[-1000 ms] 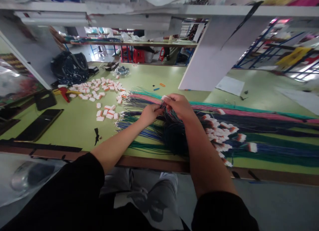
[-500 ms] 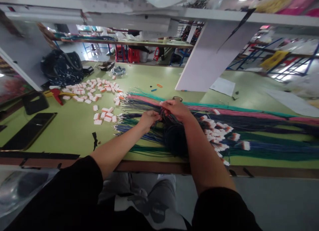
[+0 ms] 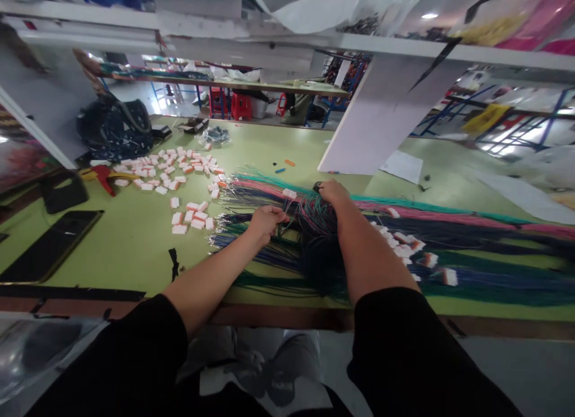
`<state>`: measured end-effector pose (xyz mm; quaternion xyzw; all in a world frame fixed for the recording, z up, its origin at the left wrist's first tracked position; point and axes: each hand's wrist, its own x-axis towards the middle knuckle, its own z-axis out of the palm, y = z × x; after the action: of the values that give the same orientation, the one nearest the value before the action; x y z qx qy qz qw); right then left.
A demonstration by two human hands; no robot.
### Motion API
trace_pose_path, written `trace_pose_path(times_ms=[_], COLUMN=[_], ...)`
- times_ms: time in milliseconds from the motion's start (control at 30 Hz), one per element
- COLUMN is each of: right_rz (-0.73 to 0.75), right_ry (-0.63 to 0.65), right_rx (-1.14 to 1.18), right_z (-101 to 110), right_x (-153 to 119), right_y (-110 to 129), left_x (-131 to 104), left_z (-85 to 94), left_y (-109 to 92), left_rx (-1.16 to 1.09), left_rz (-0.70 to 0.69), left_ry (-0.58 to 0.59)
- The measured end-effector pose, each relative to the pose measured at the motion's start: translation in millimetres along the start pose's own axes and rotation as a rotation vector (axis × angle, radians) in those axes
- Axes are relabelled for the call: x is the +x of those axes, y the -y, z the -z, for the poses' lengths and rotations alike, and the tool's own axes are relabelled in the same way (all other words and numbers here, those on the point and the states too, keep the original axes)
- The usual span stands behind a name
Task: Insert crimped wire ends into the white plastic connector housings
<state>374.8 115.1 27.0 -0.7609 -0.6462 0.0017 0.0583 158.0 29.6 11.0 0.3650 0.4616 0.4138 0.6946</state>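
My left hand (image 3: 266, 221) is closed in a pinch on a few thin wires (image 3: 288, 209). A white connector housing (image 3: 290, 193) sits at the upper end of these wires, just beyond the fingertips. Farther right, my right hand (image 3: 335, 192) has its fingers closed on a small dark roll of tape (image 3: 317, 187), mostly covered by the hand. Below both hands lies a dark coil of wires (image 3: 320, 258). Long bundles of teal, pink (image 3: 453, 208), dark blue and green wires run across the table, their bare metal ends pointing left.
Loose white-and-orange connector housings (image 3: 193, 215) lie scattered at left; others, wired, lie beside my right forearm (image 3: 402, 244). A phone (image 3: 51, 244), red-and-yellow tool (image 3: 105, 178) and dark bag (image 3: 114, 126) are farther left. A white upright panel (image 3: 348, 117) supports the shelf.
My right hand has let go of the white connector and moved up and right onto the tape roll. The left hand keeps its pinch on the wires. The view has tilted slightly.
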Motion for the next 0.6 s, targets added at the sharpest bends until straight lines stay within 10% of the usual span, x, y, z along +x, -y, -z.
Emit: trace_pose_path(times_ms=[300, 600], right_rz=[0.167, 0.273], right_ry=[-0.140, -0.108], right_rx=[0.346, 0.259], right_z=[51.1, 22.1], right_x=[-74.6, -129.1], right_y=[34.1, 60.3], left_x=[1.2, -5.4], left_z=[-2.8, -9.0], left_y=[0.5, 0.9], left_rx=[-0.047, -0.015], left_rz=[-0.036, -0.166], left_ry=[-0.011, 0.026])
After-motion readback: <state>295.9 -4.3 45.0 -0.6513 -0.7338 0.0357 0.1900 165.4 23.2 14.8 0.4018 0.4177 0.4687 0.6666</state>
